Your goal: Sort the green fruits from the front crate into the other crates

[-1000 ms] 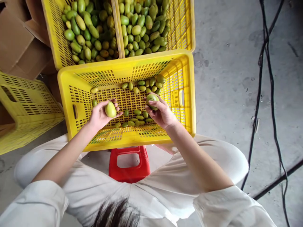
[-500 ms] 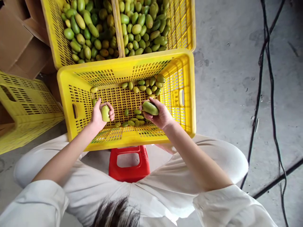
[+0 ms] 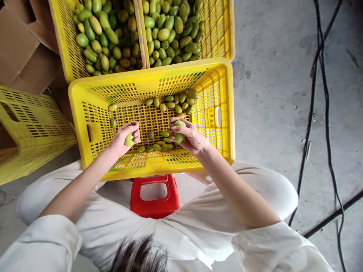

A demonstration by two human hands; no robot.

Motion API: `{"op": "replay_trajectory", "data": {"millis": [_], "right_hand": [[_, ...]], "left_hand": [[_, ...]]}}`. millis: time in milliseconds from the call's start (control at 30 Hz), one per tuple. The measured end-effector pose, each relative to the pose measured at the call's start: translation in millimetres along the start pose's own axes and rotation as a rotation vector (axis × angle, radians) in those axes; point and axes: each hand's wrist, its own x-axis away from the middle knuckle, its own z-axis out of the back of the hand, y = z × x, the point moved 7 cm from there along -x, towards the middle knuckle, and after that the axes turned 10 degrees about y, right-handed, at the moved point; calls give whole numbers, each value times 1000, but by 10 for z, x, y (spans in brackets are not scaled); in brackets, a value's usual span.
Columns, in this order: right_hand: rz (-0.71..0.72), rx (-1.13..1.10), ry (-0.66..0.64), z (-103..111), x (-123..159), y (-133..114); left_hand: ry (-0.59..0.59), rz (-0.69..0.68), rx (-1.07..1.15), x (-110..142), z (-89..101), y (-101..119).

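Note:
Over a yellow plastic crate (image 3: 147,172), my left hand (image 3: 124,139) is closed around a pale green oval fruit (image 3: 129,139), partly hidden by its fingers. My right hand (image 3: 191,138) grips a larger green oval fruit (image 3: 178,132), its thumb lying across the front. Both hands are above the crate floor and apart from each other. Loose small green fruits lie below: a group (image 3: 184,100) along the far side towards the right, and a row (image 3: 160,146) along the near side. A single small fruit (image 3: 113,123) rests by the left wall.
Beyond stands another yellow crate (image 3: 218,30), split by a divider (image 3: 142,34) and heaped with green and yellowish fruit. A further yellow crate (image 3: 36,128) and cardboard (image 3: 25,49) are at left. A red stool (image 3: 154,207) sits beneath the near crate. Black cables (image 3: 320,45) cross the floor.
My left hand has shifted slightly right and turned over its fruit, uncovering the small fruit by the left wall. My right hand has turned its fruit more upright, the thumb now across it.

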Motion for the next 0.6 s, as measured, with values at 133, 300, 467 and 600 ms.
{"op": "replay_trajectory", "data": {"millis": [133, 300, 467, 600], "right_hand": [[-38, 41, -25, 0, 1, 69], [-152, 47, -52, 20, -37, 172], [-52, -67, -39, 17, -63, 52], [21, -91, -63, -37, 0, -79]], "left_hand": [[107, 48, -106, 5, 62, -44], [191, 83, -91, 8, 104, -58], [122, 186, 46, 67, 14, -49], [-15, 131, -16, 133, -89, 0]]}}
